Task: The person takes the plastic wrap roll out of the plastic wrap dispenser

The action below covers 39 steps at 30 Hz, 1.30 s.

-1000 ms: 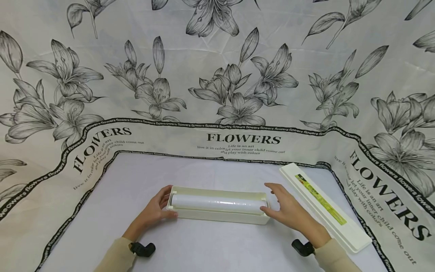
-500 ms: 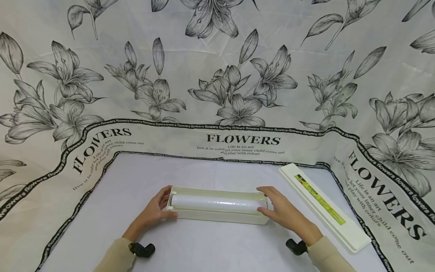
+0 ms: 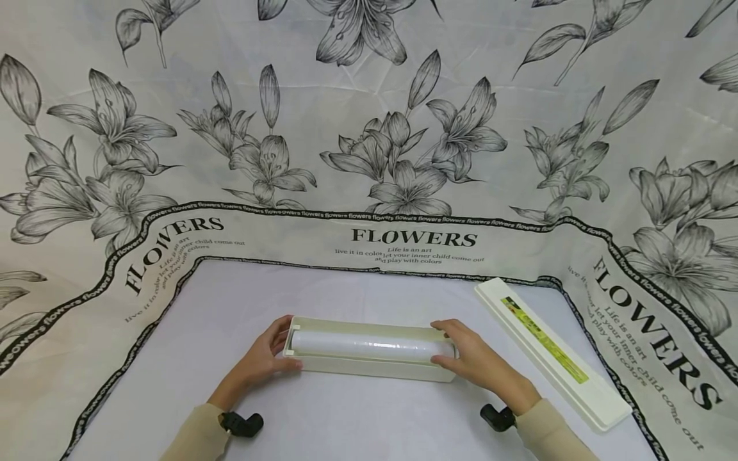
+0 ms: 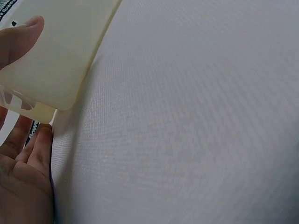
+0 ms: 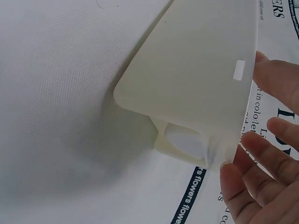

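Observation:
A long cream cling film dispenser box (image 3: 369, 369) lies crosswise on the white cloth, its top uncovered. A shiny white roll of cling film (image 3: 357, 344) sits inside along its length. My left hand (image 3: 261, 353) holds the box's left end, its thumb on the front wall and fingers around the far side; the left wrist view shows the thumb (image 4: 23, 39) against that wall. At the opposite end, my right hand (image 3: 475, 360) grips with thumb near the front rim and fingers at the back corner. In the right wrist view its fingertips touch the box's edge (image 5: 187, 70).
The long white lid (image 3: 596, 400) with a yellow-green label lies slanted to the right of the box, beyond the right hand. White cloth (image 3: 357, 422) covers the table. A floral-printed curtain (image 3: 415, 250) borders the back and both sides.
My right hand has moved left and closed onto the right end of the box, from fingers spread beside it. The left hand, box and lid have stayed in place.

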Tool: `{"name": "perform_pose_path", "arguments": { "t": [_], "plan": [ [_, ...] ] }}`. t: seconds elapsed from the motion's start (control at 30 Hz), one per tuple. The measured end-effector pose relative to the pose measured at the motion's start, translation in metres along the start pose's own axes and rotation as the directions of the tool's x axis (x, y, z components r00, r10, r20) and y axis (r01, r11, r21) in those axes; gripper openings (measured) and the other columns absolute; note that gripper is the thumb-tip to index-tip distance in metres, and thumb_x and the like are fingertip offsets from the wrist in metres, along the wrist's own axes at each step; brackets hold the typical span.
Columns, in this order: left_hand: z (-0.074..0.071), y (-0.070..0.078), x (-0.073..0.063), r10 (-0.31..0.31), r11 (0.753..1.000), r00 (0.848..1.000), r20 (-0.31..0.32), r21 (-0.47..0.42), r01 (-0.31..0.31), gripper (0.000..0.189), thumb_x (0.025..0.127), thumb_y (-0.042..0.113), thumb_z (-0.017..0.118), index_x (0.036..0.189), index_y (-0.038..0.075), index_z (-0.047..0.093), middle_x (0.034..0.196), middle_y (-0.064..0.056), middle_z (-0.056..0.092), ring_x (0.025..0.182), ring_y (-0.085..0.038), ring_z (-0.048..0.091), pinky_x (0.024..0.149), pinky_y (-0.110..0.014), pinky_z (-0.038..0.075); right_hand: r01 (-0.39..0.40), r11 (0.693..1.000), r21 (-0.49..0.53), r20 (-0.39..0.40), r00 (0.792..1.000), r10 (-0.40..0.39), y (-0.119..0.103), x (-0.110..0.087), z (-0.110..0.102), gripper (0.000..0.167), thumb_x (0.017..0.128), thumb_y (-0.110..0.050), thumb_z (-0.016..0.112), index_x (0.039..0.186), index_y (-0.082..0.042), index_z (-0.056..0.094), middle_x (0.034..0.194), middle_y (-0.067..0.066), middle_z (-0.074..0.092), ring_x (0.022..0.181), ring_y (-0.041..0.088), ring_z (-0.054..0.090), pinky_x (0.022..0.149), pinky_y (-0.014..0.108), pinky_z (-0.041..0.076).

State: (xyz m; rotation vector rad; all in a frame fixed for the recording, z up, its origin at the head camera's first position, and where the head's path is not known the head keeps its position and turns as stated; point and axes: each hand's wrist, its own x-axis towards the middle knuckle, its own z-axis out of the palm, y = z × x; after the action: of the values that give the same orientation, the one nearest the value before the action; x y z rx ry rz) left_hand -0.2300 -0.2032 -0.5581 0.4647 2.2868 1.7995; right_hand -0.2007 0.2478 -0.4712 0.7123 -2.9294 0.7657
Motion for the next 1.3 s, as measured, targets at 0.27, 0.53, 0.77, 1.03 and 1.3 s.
{"name": "perform_pose_path", "arguments": {
  "t": [0.27, 0.53, 0.77, 1.03, 1.3],
  "plan": [
    [0.0002, 0.0002, 0.0002, -0.007, 1.000, 1.000, 0.001, -0.003, 0.007, 0.107, 0.075, 0.015, 0.092, 0.159, 0.003, 0.027, 0.159, -0.023, 0.039, 0.148, -0.046, 0.038, 0.120, -0.046, 0.035, -0.021, 1.000, 0.014, 0.040, 0.999, 0.021, 0.0020, 0.0015, 0.0002, 0.063, 0.087, -0.026, 0.084, 0.138, 0.000, 0.057, 0.130, 0.011, 0.064, 0.111, 0.026, 0.066, 0.092, 0.042, 0.060],
    [0.0006, -0.0007, 0.0000, -0.026, 1.000, 1.000, -0.003, 0.005, 0.026, 0.107, 0.075, 0.016, 0.092, 0.159, 0.004, 0.026, 0.160, -0.023, 0.038, 0.149, -0.045, 0.038, 0.121, -0.047, 0.034, -0.024, 1.000, 0.018, 0.063, 0.998, 0.023, 0.0045, 0.0046, 0.0028, 0.064, 0.087, -0.028, 0.084, 0.138, -0.001, 0.057, 0.127, 0.009, 0.065, 0.111, 0.027, 0.067, 0.091, 0.042, 0.060],
    [0.0013, 0.0006, -0.0002, -0.028, 1.000, 1.000, -0.005, 0.010, 0.028, 0.107, 0.075, 0.016, 0.092, 0.159, 0.005, 0.027, 0.160, -0.023, 0.039, 0.148, -0.045, 0.039, 0.121, -0.048, 0.034, -0.033, 0.999, 0.032, 0.080, 0.996, 0.030, 0.0074, 0.0071, 0.0049, 0.060, 0.088, -0.028, 0.084, 0.136, -0.002, 0.059, 0.127, 0.010, 0.066, 0.113, 0.030, 0.068, 0.093, 0.043, 0.060],
    [0.0007, 0.0004, -0.0012, -0.023, 1.000, 1.000, 0.000, 0.000, 0.023, 0.107, 0.075, 0.016, 0.092, 0.159, 0.004, 0.027, 0.160, -0.023, 0.039, 0.148, -0.045, 0.038, 0.121, -0.049, 0.034, -0.043, 0.997, 0.060, 0.092, 0.995, 0.038, 0.0090, 0.0083, 0.0071, 0.059, 0.088, -0.030, 0.083, 0.135, -0.001, 0.061, 0.129, 0.011, 0.068, 0.113, 0.029, 0.067, 0.093, 0.044, 0.059],
    [0.0013, 0.0000, -0.0005, -0.018, 1.000, 1.000, 0.000, 0.000, 0.018, 0.106, 0.075, 0.015, 0.092, 0.159, 0.005, 0.027, 0.159, -0.024, 0.039, 0.148, -0.046, 0.038, 0.120, -0.049, 0.035, -0.027, 0.997, 0.075, 0.092, 0.996, 0.020, 0.0098, 0.0094, 0.0079, 0.058, 0.088, -0.033, 0.082, 0.133, -0.001, 0.062, 0.128, 0.012, 0.069, 0.113, 0.030, 0.067, 0.094, 0.045, 0.059]
  ]
}}
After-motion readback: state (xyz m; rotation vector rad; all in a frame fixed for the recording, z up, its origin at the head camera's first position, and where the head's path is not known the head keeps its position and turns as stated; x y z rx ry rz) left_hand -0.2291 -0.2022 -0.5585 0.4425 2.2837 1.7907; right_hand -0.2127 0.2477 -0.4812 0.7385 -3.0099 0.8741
